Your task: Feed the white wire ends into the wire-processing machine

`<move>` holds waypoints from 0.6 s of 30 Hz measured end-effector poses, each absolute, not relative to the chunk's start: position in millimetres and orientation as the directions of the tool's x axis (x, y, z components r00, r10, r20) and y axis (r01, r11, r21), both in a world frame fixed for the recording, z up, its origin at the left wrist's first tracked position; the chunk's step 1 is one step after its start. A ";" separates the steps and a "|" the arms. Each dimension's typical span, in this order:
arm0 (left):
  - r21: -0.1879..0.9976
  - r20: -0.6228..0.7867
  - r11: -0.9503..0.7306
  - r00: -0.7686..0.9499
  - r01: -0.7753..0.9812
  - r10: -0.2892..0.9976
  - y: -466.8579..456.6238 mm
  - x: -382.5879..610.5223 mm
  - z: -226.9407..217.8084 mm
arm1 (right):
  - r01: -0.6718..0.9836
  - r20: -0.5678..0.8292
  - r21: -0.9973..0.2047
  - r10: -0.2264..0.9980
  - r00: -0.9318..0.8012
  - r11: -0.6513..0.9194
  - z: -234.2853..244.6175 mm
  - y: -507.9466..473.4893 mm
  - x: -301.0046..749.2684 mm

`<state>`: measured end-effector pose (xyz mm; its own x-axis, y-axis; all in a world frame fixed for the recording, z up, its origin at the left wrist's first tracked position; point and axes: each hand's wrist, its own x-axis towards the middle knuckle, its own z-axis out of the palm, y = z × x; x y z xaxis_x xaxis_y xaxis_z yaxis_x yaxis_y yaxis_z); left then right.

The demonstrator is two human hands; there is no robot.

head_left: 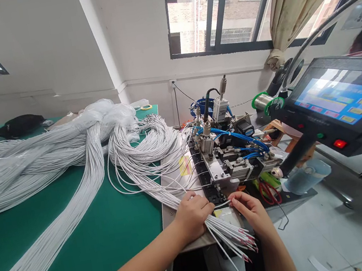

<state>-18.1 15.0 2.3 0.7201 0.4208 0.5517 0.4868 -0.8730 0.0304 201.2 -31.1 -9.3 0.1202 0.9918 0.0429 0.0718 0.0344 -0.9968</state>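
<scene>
My left hand (192,215) is closed over a bundle of thin white wires (229,234) whose red-tipped ends fan out toward me past the bench edge. My right hand (250,209) pinches a single white wire (221,204) stretched between both hands, just in front of a small metal machine (231,164) with blue air hoses. More white wires (143,161) loop back from my left hand across the bench.
Large bundles of white cable (15,169) lie on the green mat (114,231). A touchscreen control box (339,103) on an arm stands at the right. A solder spool (262,101), scissors with red handles (267,190) and a curtained window (220,2) are beyond.
</scene>
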 end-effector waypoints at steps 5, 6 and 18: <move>0.030 0.538 -0.874 0.729 0.485 0.423 14.5 -17.9 4.0 | 0.080 0.047 -0.996 0.992 0.121 0.037 -12.0 -30.2 201.6; 0.027 0.537 -0.874 0.730 0.486 0.422 14.5 -17.8 4.0 | 0.082 0.047 -0.996 0.991 0.124 0.037 -12.7 -30.1 201.8; 0.023 0.521 -0.876 0.743 0.481 0.421 15.1 -17.9 4.7 | 0.055 0.036 -0.998 0.990 0.134 0.029 -14.7 -29.6 201.2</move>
